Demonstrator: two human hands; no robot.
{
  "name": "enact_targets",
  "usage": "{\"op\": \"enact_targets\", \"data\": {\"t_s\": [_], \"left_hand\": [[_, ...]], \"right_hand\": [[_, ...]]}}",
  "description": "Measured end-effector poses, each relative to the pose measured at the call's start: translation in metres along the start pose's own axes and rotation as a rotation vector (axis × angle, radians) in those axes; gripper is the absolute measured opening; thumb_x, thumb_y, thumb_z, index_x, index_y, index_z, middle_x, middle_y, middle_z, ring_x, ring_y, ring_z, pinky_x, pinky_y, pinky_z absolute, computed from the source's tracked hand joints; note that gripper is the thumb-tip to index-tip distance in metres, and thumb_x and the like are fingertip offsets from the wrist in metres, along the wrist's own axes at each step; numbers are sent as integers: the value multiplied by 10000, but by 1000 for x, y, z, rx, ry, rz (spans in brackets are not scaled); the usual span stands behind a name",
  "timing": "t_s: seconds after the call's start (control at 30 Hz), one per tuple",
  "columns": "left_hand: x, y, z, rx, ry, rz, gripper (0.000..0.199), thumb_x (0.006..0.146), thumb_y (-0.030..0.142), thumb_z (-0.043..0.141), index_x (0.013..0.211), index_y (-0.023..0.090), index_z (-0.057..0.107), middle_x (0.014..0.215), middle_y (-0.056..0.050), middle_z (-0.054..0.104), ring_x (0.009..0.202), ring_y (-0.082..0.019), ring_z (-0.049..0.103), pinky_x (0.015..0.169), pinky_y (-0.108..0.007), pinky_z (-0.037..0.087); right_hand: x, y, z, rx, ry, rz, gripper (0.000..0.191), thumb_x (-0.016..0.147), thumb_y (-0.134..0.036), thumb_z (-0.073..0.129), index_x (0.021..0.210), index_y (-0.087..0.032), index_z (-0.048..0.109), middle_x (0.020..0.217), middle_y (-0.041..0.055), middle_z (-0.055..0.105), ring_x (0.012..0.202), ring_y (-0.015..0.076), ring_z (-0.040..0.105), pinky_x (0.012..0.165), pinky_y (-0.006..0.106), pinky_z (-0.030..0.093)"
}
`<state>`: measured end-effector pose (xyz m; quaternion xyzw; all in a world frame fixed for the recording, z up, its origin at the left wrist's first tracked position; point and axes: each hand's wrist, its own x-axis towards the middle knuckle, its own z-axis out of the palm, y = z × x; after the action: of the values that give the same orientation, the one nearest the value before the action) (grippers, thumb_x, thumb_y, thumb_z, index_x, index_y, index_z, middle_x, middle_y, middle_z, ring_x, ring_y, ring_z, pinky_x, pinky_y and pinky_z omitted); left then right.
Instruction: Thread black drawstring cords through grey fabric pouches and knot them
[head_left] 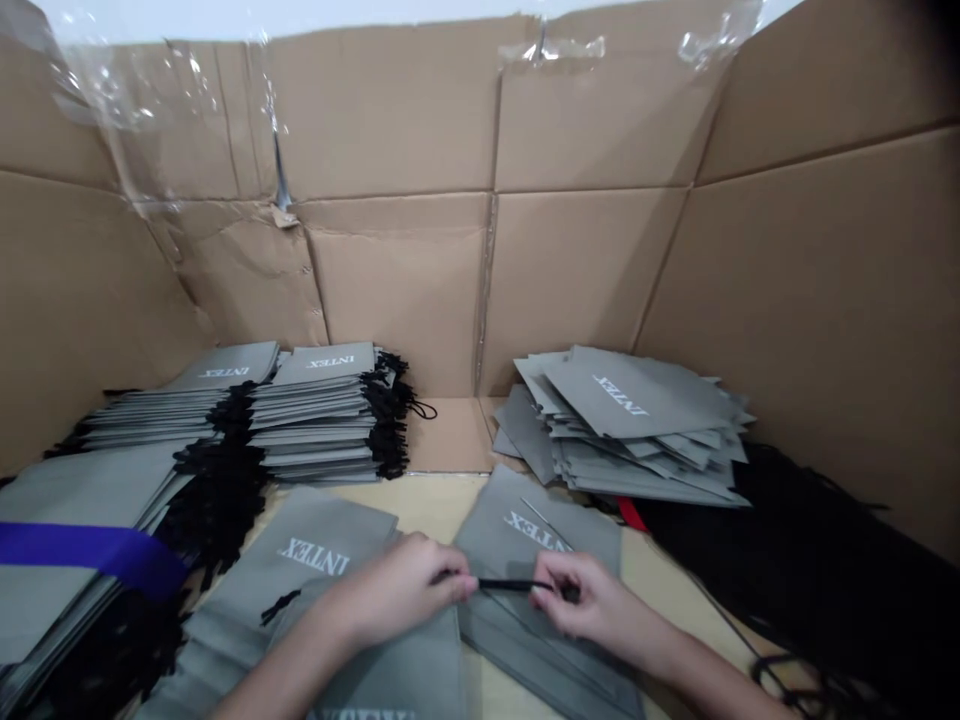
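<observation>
My left hand [394, 590] and my right hand [581, 597] pinch a thin black cord [514, 585] stretched between their fingertips. The right hand's fingers hold a small dark bunch at the cord's end. Beneath the cord lies a flat grey fabric bag [525, 560] printed with white "INTEX" lettering. A similar grey bag [315, 550] lies under my left wrist, with a short black cord end [280, 606] on it. Part of another grey bag [390, 665] lies under my left hand.
Stacked grey bags with black cords [322, 410] stand at the back left. A looser pile of grey bags [637, 400] sits at the back right. A purple-banded stack [90, 550] lies at left, and a heap of black cords [787, 560] at right. Cardboard walls [390, 130] surround the wooden table [442, 505].
</observation>
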<state>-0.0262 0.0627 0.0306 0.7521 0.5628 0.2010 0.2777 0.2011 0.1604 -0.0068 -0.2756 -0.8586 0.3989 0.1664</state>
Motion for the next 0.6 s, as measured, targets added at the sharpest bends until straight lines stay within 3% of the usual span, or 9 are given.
{"op": "enact_targets", "data": {"t_s": [0.17, 0.4, 0.5, 0.6], "left_hand": [[2, -6, -3, -60, -41, 35, 321, 897, 398, 410, 829, 197, 652, 747, 12, 652, 691, -131, 564, 635, -194, 382], [1, -6, -1, 37, -28, -2, 322, 898, 397, 395, 809, 203, 637, 699, 12, 628, 654, -136, 546, 623, -202, 377], [2, -3, 1, 47, -26, -2, 306, 903, 385, 390, 819, 213, 629, 731, 13, 641, 670, -137, 552, 621, -200, 372], [2, 0, 2, 34, -35, -3, 297, 903, 378, 391, 802, 215, 617, 731, 19, 640, 669, -132, 551, 608, -196, 365]], "right_hand": [[-2, 5, -12, 217, -76, 107, 216, 757, -320, 543, 636, -188, 422, 522, -62, 421, 467, 75, 360, 444, 186, 268], [-3, 1, -17, 264, -133, 142, 166, 777, -309, 547, 703, -164, 511, 567, -37, 492, 479, 84, 420, 424, 178, 330], [-3, -4, -20, 152, -149, 82, 205, 839, -348, 509, 785, -159, 566, 594, -17, 549, 513, 100, 467, 463, 191, 362], [-5, -10, -25, -89, -48, -10, 236, 882, -371, 470, 918, -170, 588, 685, 4, 610, 597, 126, 531, 546, 218, 399]]}}
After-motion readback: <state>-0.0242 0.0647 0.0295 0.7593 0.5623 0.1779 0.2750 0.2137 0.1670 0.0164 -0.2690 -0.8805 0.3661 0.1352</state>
